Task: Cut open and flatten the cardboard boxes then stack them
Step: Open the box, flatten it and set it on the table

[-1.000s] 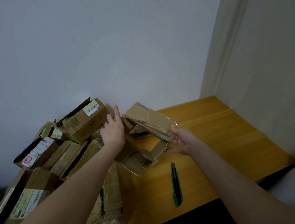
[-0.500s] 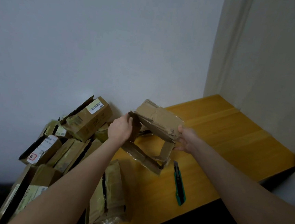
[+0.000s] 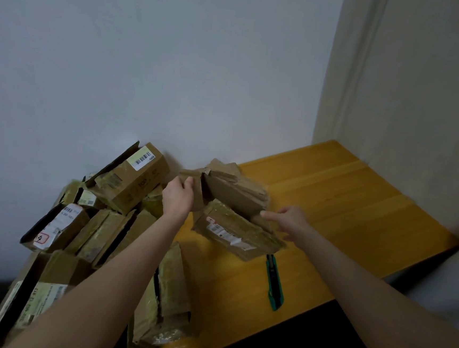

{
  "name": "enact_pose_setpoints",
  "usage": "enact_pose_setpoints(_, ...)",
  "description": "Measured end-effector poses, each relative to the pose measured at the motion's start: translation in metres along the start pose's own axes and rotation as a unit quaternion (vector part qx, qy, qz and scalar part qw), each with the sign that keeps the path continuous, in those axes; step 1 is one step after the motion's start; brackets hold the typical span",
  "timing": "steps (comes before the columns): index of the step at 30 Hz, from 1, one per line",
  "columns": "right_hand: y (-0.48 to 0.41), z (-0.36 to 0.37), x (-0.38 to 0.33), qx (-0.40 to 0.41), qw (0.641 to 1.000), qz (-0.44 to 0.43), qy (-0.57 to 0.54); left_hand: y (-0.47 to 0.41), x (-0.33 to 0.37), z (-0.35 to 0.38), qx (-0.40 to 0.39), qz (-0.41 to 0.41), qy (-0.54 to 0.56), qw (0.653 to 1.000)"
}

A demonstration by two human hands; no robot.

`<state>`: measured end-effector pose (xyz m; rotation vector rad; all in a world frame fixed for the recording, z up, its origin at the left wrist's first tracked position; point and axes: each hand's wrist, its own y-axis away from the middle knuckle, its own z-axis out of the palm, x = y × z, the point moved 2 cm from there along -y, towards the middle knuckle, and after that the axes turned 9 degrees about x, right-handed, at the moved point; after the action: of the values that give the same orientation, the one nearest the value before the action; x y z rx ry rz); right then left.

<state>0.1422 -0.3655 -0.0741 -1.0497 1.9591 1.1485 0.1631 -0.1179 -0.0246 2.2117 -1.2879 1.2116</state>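
A cut-open cardboard box [image 3: 234, 199] is spread out above the yellow wooden table [image 3: 344, 211], its taped, labelled panel [image 3: 234, 232] hanging toward me. My left hand [image 3: 179, 197] grips the box's left flap. My right hand [image 3: 288, 220] touches the box's right edge with its fingers reaching under the upper panel; how firmly it holds is unclear. A green utility knife [image 3: 275, 283] lies on the table just below the box, near the front edge.
A heap of several cardboard boxes [image 3: 94, 217] fills the left side against the grey wall. One flattened box [image 3: 167, 301] lies at the table's front left. The table's right half is bare wood, bounded by a wall at the right.
The box has unfolded from a collapsed tube into a spread sheet, and its labelled panel has swung down toward me. My right hand has slid lower along the right edge.
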Motion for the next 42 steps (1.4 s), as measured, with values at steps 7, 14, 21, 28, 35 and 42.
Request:
enact_pose_setpoints(7, -0.007, 0.006, 0.012, 0.019, 0.999, 0.002, 0.05, 0.007, -0.003, -0.004, -0.066, -0.041, 0.136, 0.988)
enact_pose_setpoints(14, -0.012, 0.002, 0.017, 0.074, 0.997, -0.017, 0.032, 0.011, -0.003, -0.008, -0.195, -0.127, 0.252, 0.939)
enact_pose_setpoints(21, -0.02, -0.003, 0.02, 0.116, 0.993, -0.034, -0.001, 0.003, -0.013, -0.01, -0.191, -0.109, 0.169, 0.961)
enact_pose_setpoints(28, -0.019, -0.001, 0.018, 0.136, 0.981, -0.105, 0.087, 0.005, -0.014, -0.008, -0.153, -0.15, 0.145, 0.966)
enact_pose_setpoints(35, -0.018, -0.003, 0.018, 0.033, 0.987, -0.135, 0.085, 0.014, 0.01, -0.005, -0.081, -0.038, 0.091, 0.992)
enact_pose_setpoints(42, -0.012, -0.007, 0.008, -0.181, 0.936, -0.203, 0.222, 0.014, 0.017, -0.003, -0.044, -0.058, 0.081, 0.994)
